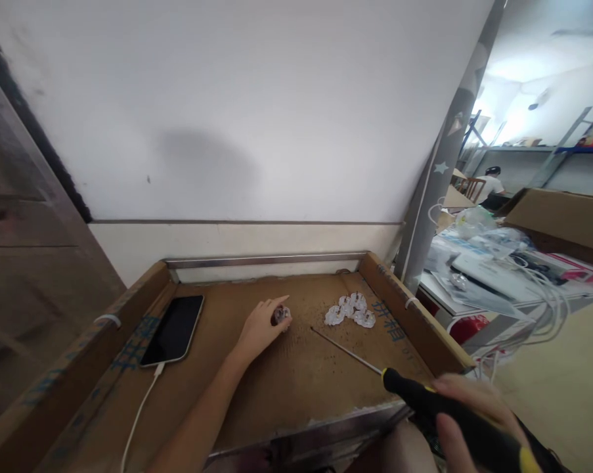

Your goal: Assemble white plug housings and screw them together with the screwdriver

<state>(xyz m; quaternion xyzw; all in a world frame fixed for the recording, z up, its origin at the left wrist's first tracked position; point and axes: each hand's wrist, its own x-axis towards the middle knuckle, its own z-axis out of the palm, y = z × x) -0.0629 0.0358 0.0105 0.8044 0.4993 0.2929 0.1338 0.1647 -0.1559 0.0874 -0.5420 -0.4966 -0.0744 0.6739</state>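
My left hand rests on the cardboard-lined work surface, its fingers pinched round a small clear plastic part with a dark centre. My right hand at the lower right grips the black and yellow handle of a long screwdriver. Its thin metal shaft points up and left, with the tip a short way to the right of the held part. A small heap of several clear plastic parts lies further right on the surface.
A dark phone with a white charging cable lies at the left. Raised cardboard walls edge the surface, and a white wall stands behind. To the right, a cluttered table holds bags, cables and boxes.
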